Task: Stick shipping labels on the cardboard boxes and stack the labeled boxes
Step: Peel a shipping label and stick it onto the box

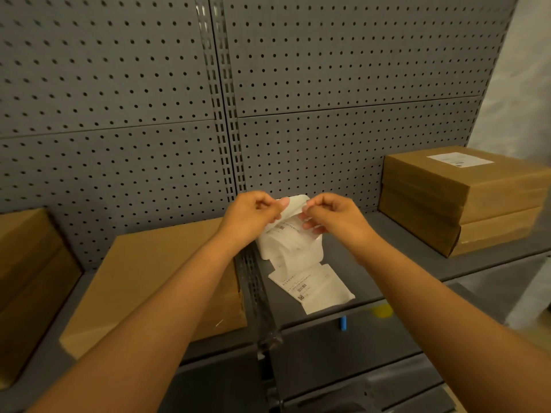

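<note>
Both forearms reach over the grey shelf [387, 234], where the left hand [250, 217] and right hand [334, 217] pinch a shipping label [293, 204] above the label strip [310, 284]. 1 unlabeled cardboard box [155, 281] lies left; 3 stacked boxes [465, 201] sit right, the top 1 labeled.

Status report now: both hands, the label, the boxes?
Left hand and right hand pinch label strip, peeling. Unlabeled box waits left. Labeled stack right. Nothing in the way.

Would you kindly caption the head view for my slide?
Left hand and right hand peel a shipping label between unlabeled box and labeled stack.
</note>
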Demonstrator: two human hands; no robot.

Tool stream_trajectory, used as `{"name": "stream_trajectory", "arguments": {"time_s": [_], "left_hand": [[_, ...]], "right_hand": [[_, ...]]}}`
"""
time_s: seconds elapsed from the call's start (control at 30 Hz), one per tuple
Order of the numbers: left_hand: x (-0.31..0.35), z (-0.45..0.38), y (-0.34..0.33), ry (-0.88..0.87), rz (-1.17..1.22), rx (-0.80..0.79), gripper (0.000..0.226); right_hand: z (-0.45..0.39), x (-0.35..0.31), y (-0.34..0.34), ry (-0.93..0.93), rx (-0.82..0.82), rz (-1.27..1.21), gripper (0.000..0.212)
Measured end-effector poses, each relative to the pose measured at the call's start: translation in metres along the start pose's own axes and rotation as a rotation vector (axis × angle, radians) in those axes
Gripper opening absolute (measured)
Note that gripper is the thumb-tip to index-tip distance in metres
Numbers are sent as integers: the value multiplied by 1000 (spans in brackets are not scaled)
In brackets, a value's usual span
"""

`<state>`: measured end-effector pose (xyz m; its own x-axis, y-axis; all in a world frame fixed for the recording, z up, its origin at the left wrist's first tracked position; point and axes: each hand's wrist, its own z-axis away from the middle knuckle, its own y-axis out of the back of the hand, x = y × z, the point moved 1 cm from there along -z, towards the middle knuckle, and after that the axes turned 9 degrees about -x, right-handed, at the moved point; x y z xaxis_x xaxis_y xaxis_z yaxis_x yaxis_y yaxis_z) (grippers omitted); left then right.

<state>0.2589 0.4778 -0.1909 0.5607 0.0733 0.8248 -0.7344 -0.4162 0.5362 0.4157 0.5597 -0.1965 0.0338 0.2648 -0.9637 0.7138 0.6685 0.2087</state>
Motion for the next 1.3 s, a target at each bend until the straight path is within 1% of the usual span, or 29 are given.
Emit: {"name": "stream_trajectory", "arguments": {"time_s": [0.13,0.23,0.33,0.4,0.5,0.57,0.67,0.73,0.8,0.9,0.97,1.03,1.13,1.3], "left_hand": [[6,23,11,-98,21,9,19],[-3,35,21,-117,-85,53,18],[-10,44,31,-154,-196,136,10],[-11,48,38,-168,-237,180,6],[-14,53,50,-165,-254,212,7],[-18,55,60,-151,-249,228,8],[-27,56,78,-105,-219,262,5],[-36,57,92,-42,-193,286,6],[-45,59,108,30,-107,305,7],[-54,66,129,88,110,292,6],[-59,71,141,105,181,277,5],[-64,76,151,112,215,266,7],[-70,84,164,112,243,254,15],[-83,94,182,124,249,247,9]], "right_hand": [[-3,-7,-16,7,-21,-54,5],[-5,-12,-28,12,-52,-90,6],[-5,-16,-40,19,-84,-98,6],[-5,-20,-48,26,-98,-102,7],[-6,-25,-59,40,-118,-85,6],[-9,-26,-67,44,-122,-45,11],[-13,-26,-86,64,-109,33,29],[-15,-27,-99,78,-103,55,33],[-19,-27,-110,78,-68,65,36],[-25,-24,-124,69,31,200,32],[-28,-23,-133,40,65,175,29],[-31,-24,-144,16,59,130,27],[-37,-25,-159,10,44,78,16],[-43,-29,-177,21,-7,22,12]]}}
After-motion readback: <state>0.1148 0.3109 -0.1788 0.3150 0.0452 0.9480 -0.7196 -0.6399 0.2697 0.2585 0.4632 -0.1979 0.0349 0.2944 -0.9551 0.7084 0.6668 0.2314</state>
